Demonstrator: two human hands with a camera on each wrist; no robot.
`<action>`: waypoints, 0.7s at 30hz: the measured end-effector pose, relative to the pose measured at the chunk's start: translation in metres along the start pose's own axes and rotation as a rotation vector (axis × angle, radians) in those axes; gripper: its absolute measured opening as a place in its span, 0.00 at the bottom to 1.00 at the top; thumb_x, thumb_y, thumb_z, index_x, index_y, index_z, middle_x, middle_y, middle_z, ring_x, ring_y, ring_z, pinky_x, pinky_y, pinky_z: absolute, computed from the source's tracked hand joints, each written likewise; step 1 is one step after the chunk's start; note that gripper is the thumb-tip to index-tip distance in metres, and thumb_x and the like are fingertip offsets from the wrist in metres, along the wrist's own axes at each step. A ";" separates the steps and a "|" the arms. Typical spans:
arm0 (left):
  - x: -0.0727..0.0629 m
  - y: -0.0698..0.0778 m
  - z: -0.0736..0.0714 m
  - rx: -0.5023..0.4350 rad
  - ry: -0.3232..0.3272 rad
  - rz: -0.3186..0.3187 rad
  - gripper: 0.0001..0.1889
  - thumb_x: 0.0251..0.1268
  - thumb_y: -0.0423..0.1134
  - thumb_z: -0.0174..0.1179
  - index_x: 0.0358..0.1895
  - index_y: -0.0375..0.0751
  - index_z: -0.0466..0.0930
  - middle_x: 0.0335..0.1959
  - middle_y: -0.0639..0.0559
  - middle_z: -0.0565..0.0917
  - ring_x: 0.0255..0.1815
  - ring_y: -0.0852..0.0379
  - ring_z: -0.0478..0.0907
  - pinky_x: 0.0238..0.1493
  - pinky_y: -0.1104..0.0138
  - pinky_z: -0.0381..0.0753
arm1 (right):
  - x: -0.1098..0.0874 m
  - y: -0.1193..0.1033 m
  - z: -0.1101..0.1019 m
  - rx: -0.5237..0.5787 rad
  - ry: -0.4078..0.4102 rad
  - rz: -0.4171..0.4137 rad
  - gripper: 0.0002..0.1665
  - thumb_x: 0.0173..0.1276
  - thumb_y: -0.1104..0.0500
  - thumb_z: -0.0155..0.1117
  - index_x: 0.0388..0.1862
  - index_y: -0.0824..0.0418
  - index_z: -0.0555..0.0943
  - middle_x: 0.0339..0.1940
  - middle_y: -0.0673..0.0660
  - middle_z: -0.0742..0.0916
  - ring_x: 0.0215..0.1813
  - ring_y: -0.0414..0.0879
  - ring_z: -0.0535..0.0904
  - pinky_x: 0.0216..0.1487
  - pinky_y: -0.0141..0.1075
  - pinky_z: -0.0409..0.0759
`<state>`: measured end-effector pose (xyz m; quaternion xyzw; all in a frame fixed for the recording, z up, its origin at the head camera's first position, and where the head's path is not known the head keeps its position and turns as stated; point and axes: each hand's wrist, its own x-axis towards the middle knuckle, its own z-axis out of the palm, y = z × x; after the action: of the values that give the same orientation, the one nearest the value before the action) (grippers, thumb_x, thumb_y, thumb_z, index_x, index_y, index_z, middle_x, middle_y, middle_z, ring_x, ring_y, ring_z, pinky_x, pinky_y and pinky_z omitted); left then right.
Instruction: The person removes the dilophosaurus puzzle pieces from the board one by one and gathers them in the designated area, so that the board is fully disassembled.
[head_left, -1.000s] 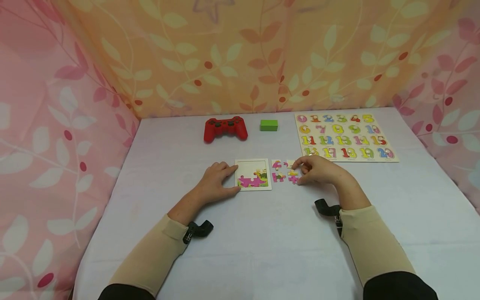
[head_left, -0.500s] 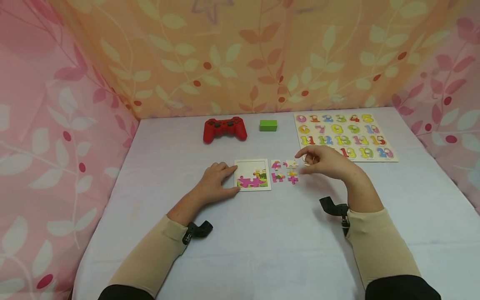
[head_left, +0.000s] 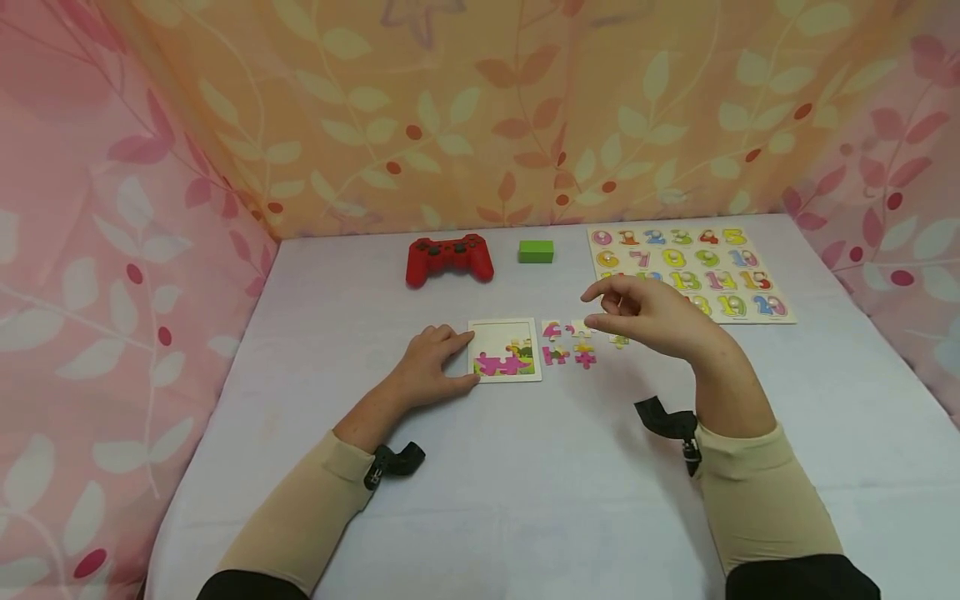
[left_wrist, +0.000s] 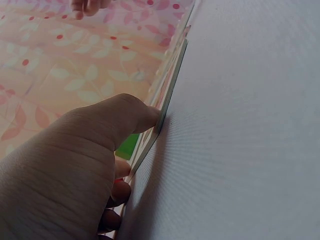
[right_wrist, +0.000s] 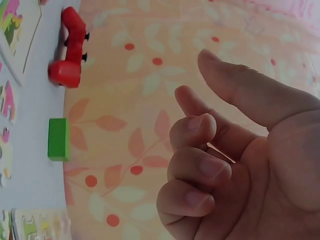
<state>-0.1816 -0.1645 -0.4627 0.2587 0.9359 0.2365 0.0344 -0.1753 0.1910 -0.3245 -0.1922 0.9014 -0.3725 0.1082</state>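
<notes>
My left hand [head_left: 431,362] holds a small white-rimmed jigsaw tray [head_left: 491,337] at its left side, the thumb by the near corner and the index finger by the far one. Pink, green and yellow pieces fill the tray's lower part and right side; its upper left is bare white. In the left wrist view, the thumb [left_wrist: 135,115] presses on the tray's edge. Several loose jigsaw pieces [head_left: 585,358] lie just right of the tray, with another piece [head_left: 619,341] below my right hand [head_left: 652,317]. That hand hovers with fingers loosely curled and nothing between them.
A red game controller [head_left: 450,260] and a green block [head_left: 536,251] sit toward the back. At the back right lies a number puzzle board [head_left: 783,317], partly covered by my right hand in the head view. Floral cloth [head_left: 450,108] hangs behind and at both sides.
From the loose pieces, my right hand has moved right and then up, rising over the number board's near edge. A yellow-green piece now shows beneath it. The left hand and tray stay put.
</notes>
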 end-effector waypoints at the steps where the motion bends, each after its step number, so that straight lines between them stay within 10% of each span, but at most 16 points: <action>1: 0.000 0.000 0.000 -0.003 -0.002 -0.002 0.40 0.61 0.57 0.69 0.75 0.43 0.72 0.50 0.52 0.76 0.51 0.54 0.68 0.54 0.57 0.69 | 0.000 -0.002 0.001 0.010 0.003 -0.015 0.20 0.71 0.49 0.71 0.56 0.57 0.82 0.35 0.56 0.75 0.35 0.50 0.70 0.33 0.38 0.68; 21: 0.000 0.002 -0.001 0.006 -0.007 -0.004 0.41 0.61 0.57 0.69 0.75 0.43 0.71 0.50 0.51 0.77 0.52 0.54 0.68 0.54 0.57 0.70 | 0.033 -0.015 0.049 0.081 -0.028 -0.048 0.17 0.69 0.53 0.73 0.55 0.55 0.84 0.34 0.55 0.77 0.33 0.51 0.72 0.31 0.37 0.69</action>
<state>-0.1808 -0.1637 -0.4615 0.2578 0.9370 0.2328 0.0375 -0.1840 0.1364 -0.3501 -0.2142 0.8791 -0.4085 0.1198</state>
